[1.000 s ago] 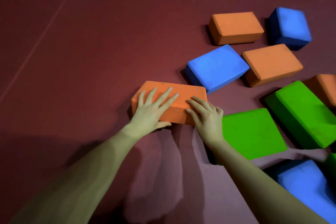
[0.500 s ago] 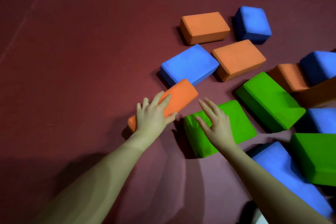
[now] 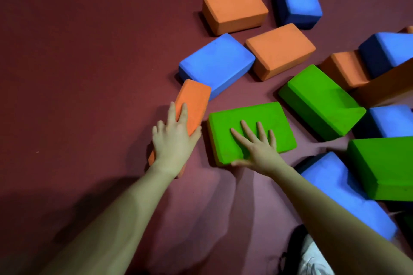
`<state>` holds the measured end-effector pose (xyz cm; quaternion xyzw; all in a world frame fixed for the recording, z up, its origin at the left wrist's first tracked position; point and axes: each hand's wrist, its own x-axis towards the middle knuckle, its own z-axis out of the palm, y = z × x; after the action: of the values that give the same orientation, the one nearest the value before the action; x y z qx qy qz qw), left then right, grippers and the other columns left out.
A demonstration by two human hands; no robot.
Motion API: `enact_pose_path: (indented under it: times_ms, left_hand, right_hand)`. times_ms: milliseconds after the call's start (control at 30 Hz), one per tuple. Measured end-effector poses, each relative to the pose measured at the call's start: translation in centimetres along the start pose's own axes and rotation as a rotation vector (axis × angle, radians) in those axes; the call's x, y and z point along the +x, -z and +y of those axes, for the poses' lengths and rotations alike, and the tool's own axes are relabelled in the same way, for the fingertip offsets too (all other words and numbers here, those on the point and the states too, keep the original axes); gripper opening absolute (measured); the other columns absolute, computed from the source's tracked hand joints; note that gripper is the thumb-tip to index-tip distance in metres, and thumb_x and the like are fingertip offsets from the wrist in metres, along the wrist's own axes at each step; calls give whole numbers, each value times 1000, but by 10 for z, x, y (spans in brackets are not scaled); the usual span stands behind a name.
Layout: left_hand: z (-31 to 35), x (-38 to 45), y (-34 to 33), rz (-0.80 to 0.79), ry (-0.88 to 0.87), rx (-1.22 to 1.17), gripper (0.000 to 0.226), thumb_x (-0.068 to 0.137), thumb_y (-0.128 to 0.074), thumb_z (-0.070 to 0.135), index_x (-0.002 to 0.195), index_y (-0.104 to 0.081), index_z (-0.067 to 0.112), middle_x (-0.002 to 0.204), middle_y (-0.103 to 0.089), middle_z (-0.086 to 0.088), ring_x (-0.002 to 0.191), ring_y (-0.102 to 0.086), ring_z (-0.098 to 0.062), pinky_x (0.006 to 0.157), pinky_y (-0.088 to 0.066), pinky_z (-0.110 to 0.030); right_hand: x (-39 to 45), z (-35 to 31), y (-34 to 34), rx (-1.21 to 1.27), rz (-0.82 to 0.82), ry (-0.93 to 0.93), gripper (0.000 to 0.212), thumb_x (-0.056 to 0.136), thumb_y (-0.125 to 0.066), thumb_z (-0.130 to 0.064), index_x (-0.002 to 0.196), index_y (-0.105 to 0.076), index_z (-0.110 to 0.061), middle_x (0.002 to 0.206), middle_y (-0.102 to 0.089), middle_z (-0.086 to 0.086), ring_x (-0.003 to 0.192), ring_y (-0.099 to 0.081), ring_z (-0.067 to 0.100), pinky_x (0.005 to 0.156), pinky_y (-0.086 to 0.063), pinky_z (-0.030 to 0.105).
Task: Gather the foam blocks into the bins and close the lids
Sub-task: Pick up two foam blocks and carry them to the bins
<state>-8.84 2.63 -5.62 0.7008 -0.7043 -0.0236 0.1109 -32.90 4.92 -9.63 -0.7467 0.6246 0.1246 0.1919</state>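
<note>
An orange foam block [image 3: 192, 105] stands on its long narrow edge on a dark red floor [image 3: 89, 51], left of centre. The person's left hand [image 3: 175, 140] grips it from above: fingers lie over the top face and the thumb wraps round the right side. Its far end nearly touches a blue block [image 3: 215, 63] lying flat just beyond it.

Just to the right of the orange block lies a flat green foam block [image 3: 250, 118]. The right hand [image 3: 257, 148] rests on its top face with fingers straight and spread, palm down, while the thumb reaches along the near edge. The fingers are not curled round it.

Further out, more foam blocks are scattered over the floor to the right. Two orange blocks [image 3: 234, 10] [image 3: 280, 50] lie flat beyond the blue one, and another blue block [image 3: 298, 2] sits at the top. A second green block [image 3: 319, 100] lies tilted to the right of the first. At the right edge, orange, blue and green blocks are piled against one another, partly cut off by the frame. A long blue block [image 3: 342, 192] lies beside the right forearm. Both bare forearms reach in from the bottom. No bins appear in the head view.
</note>
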Motion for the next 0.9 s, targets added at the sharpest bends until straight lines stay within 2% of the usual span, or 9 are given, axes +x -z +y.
enact_pose_path:
  times_ms: [67, 133, 300, 433, 467, 533, 633, 833, 900]
  left_hand:
    - [-9, 1, 1, 25, 27, 20, 67, 68, -79, 41, 127, -61, 14, 134, -55, -17, 70, -61, -38, 65, -48, -39]
    - [-14, 7, 2, 27, 59, 30, 67, 71, -77, 42, 130, -59, 16, 137, -52, -16, 74, -60, -40, 68, -46, -40]
    - [-10, 7, 4, -7, 52, 67, 71, 72, -74, 49, 133, -56, 18, 138, -52, -15, 74, -60, -39, 66, -47, -38]
    - [-3, 4, 3, -3, 79, 61, 69, 72, -73, 50, 132, -57, 20, 138, -52, -14, 72, -59, -38, 65, -46, -37]
    - [-1, 5, 3, -12, 92, 45, 69, 73, -72, 49, 133, -56, 19, 139, -52, -14, 74, -60, -38, 66, -46, -37]
    - [2, 9, 6, -27, 121, -8, 67, 76, -71, 47, 135, -54, 19, 141, -49, -15, 79, -61, -41, 70, -47, -40]
    - [0, 18, 9, -57, 181, -79, 65, 83, -65, 46, 140, -48, 21, 148, -40, -14, 93, -59, -45, 81, -46, -44]
    - [9, 33, 6, -12, 175, -68, 64, 75, -73, 46, 131, -58, 20, 140, -50, -15, 82, -62, -43, 74, -47, -43]
    - [10, 34, 4, -14, 170, -66, 63, 72, -75, 46, 128, -61, 20, 137, -54, -16, 76, -62, -42, 70, -48, -41]
  right_hand:
    - [18, -23, 2, 81, 83, -85, 86, 78, -39, -79, 149, -2, -48, 160, 10, -13, 147, 8, 37, 113, -3, 60]
    - [31, -34, 7, 99, 107, -101, 83, 81, -42, -76, 150, -6, -47, 161, 7, -11, 146, 7, 38, 112, -3, 61]
    - [31, 2, 20, -123, 15, 49, 105, 73, -59, -74, 140, 19, -51, 159, 19, -9, 144, 13, 42, 110, 0, 66]
    - [38, 14, 20, -177, 30, 59, 100, 75, -51, -77, 137, 23, -50, 160, 17, -3, 143, 10, 47, 106, -6, 73]
    - [40, 11, 20, -188, 58, 67, 94, 76, -45, -79, 140, 17, -48, 162, 8, -1, 143, 2, 48, 105, -11, 74]
    - [41, 1, 22, -177, 130, 88, 83, 77, -32, -80, 148, -10, -43, 159, -21, 4, 137, -23, 54, 97, -23, 77]
    - [43, -7, 23, -152, 238, 120, 72, 80, -30, -72, 140, -46, -35, 142, -51, 6, 119, -50, 53, 84, -37, 75]
    - [48, -3, 43, -97, 383, 139, 68, 89, -22, -69, 131, -58, -30, 129, -63, 2, 107, -62, 43, 82, -50, 60]
    - [52, -1, 50, -74, 414, 137, 65, 87, -29, -67, 130, -59, -29, 126, -64, 2, 106, -64, 41, 82, -52, 56]
